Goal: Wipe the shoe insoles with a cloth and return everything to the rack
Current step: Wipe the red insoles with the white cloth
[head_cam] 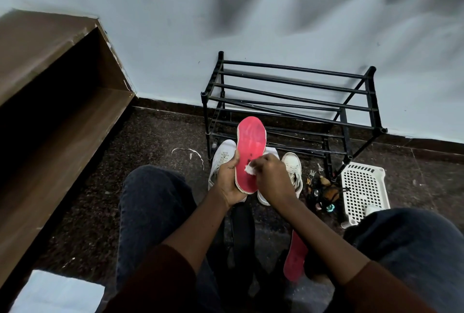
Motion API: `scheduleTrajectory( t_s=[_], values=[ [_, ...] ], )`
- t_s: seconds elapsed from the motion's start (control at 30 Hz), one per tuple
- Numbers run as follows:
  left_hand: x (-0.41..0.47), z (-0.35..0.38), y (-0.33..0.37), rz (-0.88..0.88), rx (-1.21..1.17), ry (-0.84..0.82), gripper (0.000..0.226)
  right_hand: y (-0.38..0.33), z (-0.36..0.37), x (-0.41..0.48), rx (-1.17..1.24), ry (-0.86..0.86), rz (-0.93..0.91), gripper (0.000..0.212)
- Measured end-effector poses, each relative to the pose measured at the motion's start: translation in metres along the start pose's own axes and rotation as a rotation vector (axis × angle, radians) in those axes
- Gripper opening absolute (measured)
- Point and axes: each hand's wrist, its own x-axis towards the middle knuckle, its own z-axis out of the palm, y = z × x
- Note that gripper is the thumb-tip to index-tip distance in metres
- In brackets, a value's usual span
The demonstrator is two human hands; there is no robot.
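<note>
Between the knees, the left hand (229, 182) grips the heel end of one pink insole (251, 147), while the right hand (270, 174) pinches a small white cloth (249, 169) against its face. The insole's long axis runs away from the person, toe toward the single black rack (288, 91). A second insole (295, 255) lies on the floor (155, 142), and two white shoes (222, 159) stand before the rack.

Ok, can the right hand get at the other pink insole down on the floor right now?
Probably yes. The other insole lies on the floor just below the right forearm, with nothing on top of it. But the right hand is pinching the cloth against the held insole, so it is busy.
</note>
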Motion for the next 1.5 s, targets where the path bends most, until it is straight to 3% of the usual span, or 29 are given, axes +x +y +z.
scheduleTrajectory(
  t_s=[0.2,0.27,0.4,0.53,0.6,0.77,1.07,1.2,1.27,1.43,1.5],
  values=[
    [0.001,-0.004,0.001,-0.041,0.021,0.027,0.069,0.008,-0.002,-0.022,0.085,-0.183,-0.059,0.021],
    [0.0,-0.001,0.002,-0.027,0.027,0.025,0.065,0.01,-0.007,-0.019,0.205,-0.17,0.069,0.02],
    [-0.003,0.004,0.003,-0.008,0.058,0.005,0.072,0.01,-0.012,-0.013,0.616,-0.117,0.503,0.023],
    [-0.004,0.002,0.003,-0.039,0.078,-0.063,0.081,0.0,-0.014,-0.01,0.92,-0.219,0.75,0.021],
    [-0.004,0.001,0.002,-0.076,0.07,-0.085,0.086,-0.004,-0.016,-0.007,0.957,-0.264,0.793,0.019],
    [-0.005,0.004,0.005,-0.09,-0.054,-0.237,0.125,-0.009,-0.022,-0.001,0.98,-0.307,0.826,0.017],
    [0.007,-0.01,0.008,-0.048,-0.165,-0.236,0.109,-0.013,-0.019,-0.014,1.116,-0.542,0.968,0.028],
    [0.009,-0.014,0.009,-0.053,-0.201,-0.246,0.085,-0.016,-0.021,-0.019,1.069,-0.607,0.927,0.025],
    [0.008,-0.013,0.011,-0.053,-0.209,-0.25,0.083,-0.014,-0.027,-0.017,1.008,-0.583,0.886,0.022],
    [0.007,-0.011,0.007,-0.089,-0.081,-0.257,0.105,-0.013,-0.037,-0.001,0.712,-0.31,0.637,0.017],
    [0.009,-0.008,0.006,-0.018,-0.02,-0.217,0.098,-0.013,-0.037,0.008,0.592,-0.239,0.515,0.012]
  ],
)
